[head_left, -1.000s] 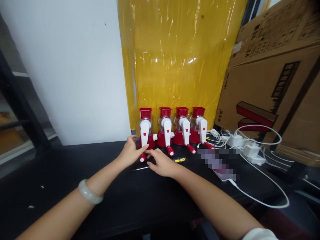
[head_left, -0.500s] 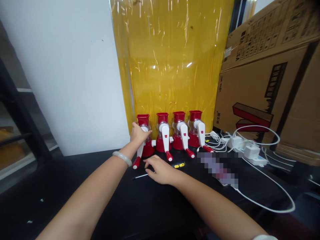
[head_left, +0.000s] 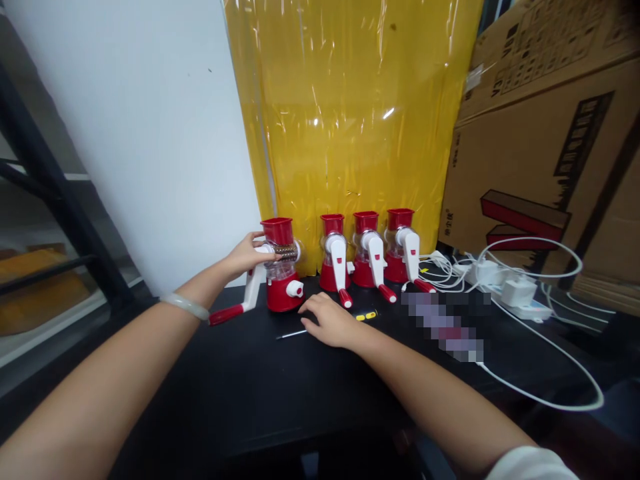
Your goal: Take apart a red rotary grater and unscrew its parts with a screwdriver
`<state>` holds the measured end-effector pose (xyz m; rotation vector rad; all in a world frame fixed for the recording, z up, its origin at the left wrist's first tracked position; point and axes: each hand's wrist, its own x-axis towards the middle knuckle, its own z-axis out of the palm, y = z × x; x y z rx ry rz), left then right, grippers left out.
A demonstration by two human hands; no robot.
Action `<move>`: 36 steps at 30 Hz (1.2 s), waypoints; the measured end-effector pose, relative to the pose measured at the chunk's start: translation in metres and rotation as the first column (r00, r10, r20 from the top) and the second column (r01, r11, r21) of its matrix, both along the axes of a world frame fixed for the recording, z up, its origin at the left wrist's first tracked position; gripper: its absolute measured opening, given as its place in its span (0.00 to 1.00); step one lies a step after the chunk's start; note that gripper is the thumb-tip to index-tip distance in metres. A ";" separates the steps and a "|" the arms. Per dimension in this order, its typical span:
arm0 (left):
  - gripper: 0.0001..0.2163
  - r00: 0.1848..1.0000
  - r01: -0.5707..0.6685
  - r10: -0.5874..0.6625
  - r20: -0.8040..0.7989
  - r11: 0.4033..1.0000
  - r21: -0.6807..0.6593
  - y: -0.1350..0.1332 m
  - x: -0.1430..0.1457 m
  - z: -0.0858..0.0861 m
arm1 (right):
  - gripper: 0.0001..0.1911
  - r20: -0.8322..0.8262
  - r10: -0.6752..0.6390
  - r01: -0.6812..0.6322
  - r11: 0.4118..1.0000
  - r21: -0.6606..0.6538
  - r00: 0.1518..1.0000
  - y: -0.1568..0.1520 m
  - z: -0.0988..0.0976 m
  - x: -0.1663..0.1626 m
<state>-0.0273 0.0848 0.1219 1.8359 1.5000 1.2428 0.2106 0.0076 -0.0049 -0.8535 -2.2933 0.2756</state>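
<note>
At the left end of the row is a red and white rotary drum grater (head_left: 284,293), standing on the black table. My left hand (head_left: 249,254) is closed around its middle by the crank hub, below the red hopper. The grater is turned, so its metal drum shows from the side and its crank points left. Over a screwdriver (head_left: 290,335) lying on the table rests my right hand (head_left: 330,321), palm down, fingers loosely stretched near the grater's base. The screwdriver's thin shaft and yellow-marked end stick out on either side; its middle is hidden under the hand.
Three similar graters (head_left: 333,273) stand in a row to the right. Beyond them are white cables and a power strip (head_left: 525,310), a blurred-out item (head_left: 445,327) and a large cardboard box (head_left: 525,153). A yellow plastic sheet (head_left: 345,100) and a white panel (head_left: 135,133) rise behind.
The leftmost grater has moved left, away from the others, and turned so its crank swings left, with my left hand on it. My right hand stays over the screwdriver. The view has shifted slightly.
</note>
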 end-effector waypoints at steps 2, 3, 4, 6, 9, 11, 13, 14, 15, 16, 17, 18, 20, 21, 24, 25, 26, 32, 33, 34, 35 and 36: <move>0.45 0.993 0.114 -0.115 -0.019 0.993 -0.029 -0.007 -0.016 0.003 | 0.10 0.008 -0.008 0.008 1.000 -0.002 1.000 -0.001 0.000 0.000; 0.44 0.986 0.163 -0.164 -0.026 0.986 -0.040 -0.010 -0.022 0.005 | 0.11 0.008 -0.011 0.011 1.000 0.001 1.000 -0.001 0.000 0.000; 0.43 0.980 0.193 -0.195 -0.038 0.980 -0.049 -0.013 -0.027 0.007 | 0.12 0.005 -0.013 0.013 1.000 0.005 1.000 -0.001 0.000 0.001; 0.42 0.968 0.238 -0.243 -0.068 0.968 -0.076 -0.020 -0.034 0.011 | 0.14 -0.005 -0.016 0.016 1.000 0.009 1.000 -0.001 -0.001 0.001; 0.40 0.937 0.323 -0.336 -0.100 0.938 -0.127 -0.030 -0.039 0.015 | 0.17 -0.025 -0.029 0.029 1.000 0.003 0.999 -0.001 -0.001 0.001; 0.39 0.909 0.386 -0.403 -0.102 0.909 -0.156 -0.035 -0.040 0.016 | 0.19 -0.038 -0.040 0.039 0.999 -0.006 0.999 -0.002 -0.001 0.001; 0.39 0.885 0.428 -0.452 -0.113 0.884 -0.187 -0.038 -0.041 0.016 | 0.20 -0.051 -0.041 0.040 0.999 -0.016 0.998 -0.003 0.000 0.001; 0.39 0.874 0.440 -0.470 -0.127 0.874 -0.206 -0.039 -0.041 0.016 | 0.20 -0.057 -0.038 0.037 0.999 -0.018 0.998 -0.003 0.000 0.001; 0.40 0.863 0.448 -0.484 -0.145 0.865 -0.225 -0.039 -0.042 0.015 | 0.20 -0.061 -0.034 0.033 0.999 -0.020 0.998 -0.003 -0.001 0.001; 0.40 0.853 0.451 -0.494 -0.167 0.860 -0.239 -0.040 -0.043 0.015 | 0.20 -0.065 -0.031 0.029 0.999 -0.021 0.997 -0.003 -0.001 0.001; 0.40 0.848 0.447 -0.495 -0.189 0.860 -0.247 -0.040 -0.043 0.016 | 0.20 -0.066 -0.028 0.027 0.999 -0.023 0.997 -0.003 -0.001 0.001; 0.40 0.849 0.434 -0.484 -0.210 0.867 -0.244 -0.041 -0.043 0.017 | 0.20 -0.066 -0.026 0.025 0.999 -0.025 0.997 -0.004 -0.001 0.001; 0.39 0.867 0.381 -0.431 -0.251 0.897 -0.223 -0.042 -0.043 0.020 | 0.20 -0.064 -0.021 0.019 0.999 -0.032 0.998 -0.004 -0.001 0.001; 0.39 0.877 0.349 -0.399 -0.268 0.912 -0.216 -0.044 -0.043 0.022 | 0.20 -0.065 -0.017 0.015 0.999 -0.035 0.998 -0.004 -0.001 0.001; 0.38 0.874 0.301 -0.366 -0.320 0.924 -0.236 -0.048 -0.043 0.032 | 0.20 -0.071 -0.007 0.004 0.999 -0.036 0.997 -0.005 -0.001 0.001; 0.38 0.866 0.302 -0.368 -0.339 0.924 -0.234 -0.049 -0.044 0.037 | 0.20 -0.071 -0.005 0.002 0.999 -0.036 0.997 -0.005 -0.001 0.001; 0.39 0.862 0.304 -0.363 -0.354 0.929 -0.210 -0.050 -0.044 0.042 | 0.20 -0.070 -0.003 0.001 0.999 -0.035 0.998 -0.005 -0.001 0.001; 0.21 0.853 0.249 -0.149 -0.500 0.958 0.140 -0.057 -0.037 0.074 | 0.20 -0.062 0.009 -0.010 1.000 -0.025 0.998 -0.004 -0.003 0.001; 0.17 0.823 0.243 -0.117 -0.557 0.957 0.158 -0.058 -0.035 0.078 | 0.20 -0.059 0.010 -0.011 1.000 -0.022 0.998 -0.004 -0.003 0.001; 0.15 0.791 0.242 -0.093 -0.605 0.956 0.168 -0.059 -0.032 0.081 | 0.20 -0.057 0.010 -0.011 1.000 -0.017 0.998 -0.004 -0.003 0.001; 0.13 0.760 0.252 -0.089 -0.644 0.953 0.165 -0.060 -0.030 0.083 | 0.20 -0.055 0.011 -0.012 1.000 -0.013 0.998 -0.005 -0.002 0.001; 0.12 0.734 0.266 -0.094 -0.673 0.951 0.158 -0.060 -0.029 0.085 | 0.20 -0.052 0.013 -0.013 1.000 -0.008 0.999 -0.005 -0.002 0.001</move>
